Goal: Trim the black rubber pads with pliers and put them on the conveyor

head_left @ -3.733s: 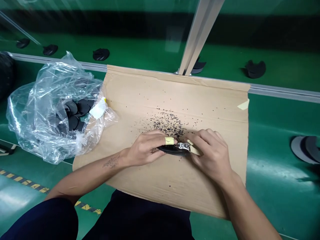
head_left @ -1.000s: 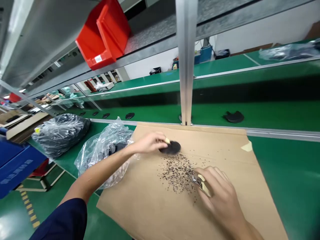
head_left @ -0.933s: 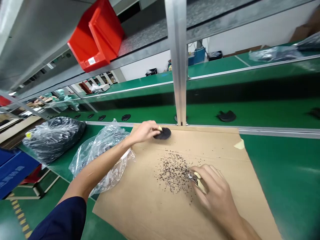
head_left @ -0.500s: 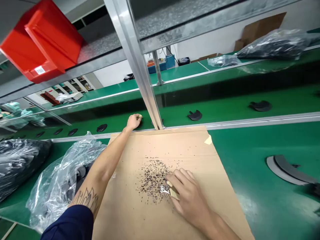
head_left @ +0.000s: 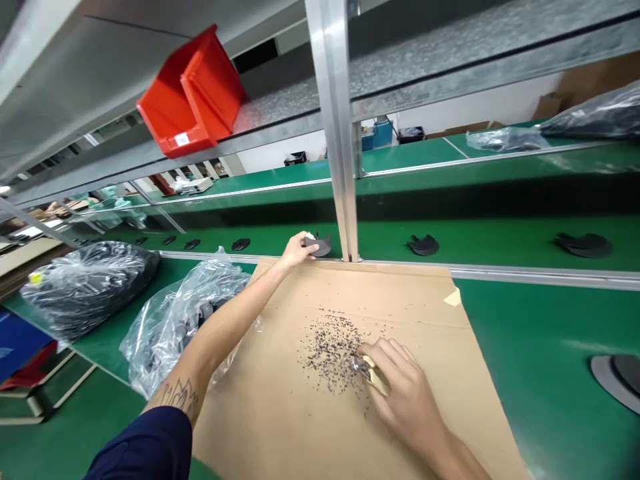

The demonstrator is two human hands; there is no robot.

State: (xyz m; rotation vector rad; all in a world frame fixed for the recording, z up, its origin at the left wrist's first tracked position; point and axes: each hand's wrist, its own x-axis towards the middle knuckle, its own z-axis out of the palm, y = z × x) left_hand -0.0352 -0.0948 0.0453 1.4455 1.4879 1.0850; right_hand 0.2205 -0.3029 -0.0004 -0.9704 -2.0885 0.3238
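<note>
My left hand (head_left: 299, 249) reaches to the far belt and grips a dark curved plastic part (head_left: 320, 246) between thumb and fingers, just left of the metal post. Above the cardboard, my right hand (head_left: 400, 380) is closed around a pair of nippers (head_left: 374, 375) with cream-coloured handles. Their silver jaws point left, over a scatter of tiny black scraps (head_left: 333, 350); whether the jaws are apart is too blurred to tell. The cardboard sheet (head_left: 265, 413) lies flat beneath both arms.
Similar dark parts (head_left: 423, 245) lie spaced along the green belt (head_left: 480, 243). An upright metal post (head_left: 336, 133) stands ahead, under a shelf with a red bin (head_left: 193, 100). Clear plastic bags (head_left: 170, 327) sit at the left. A grey curved part (head_left: 617, 380) rests at the right.
The view has swung left, so things appear further right. My left hand now shows a dark curved part in its grip. My right hand still holds the nippers over the scraps.
</note>
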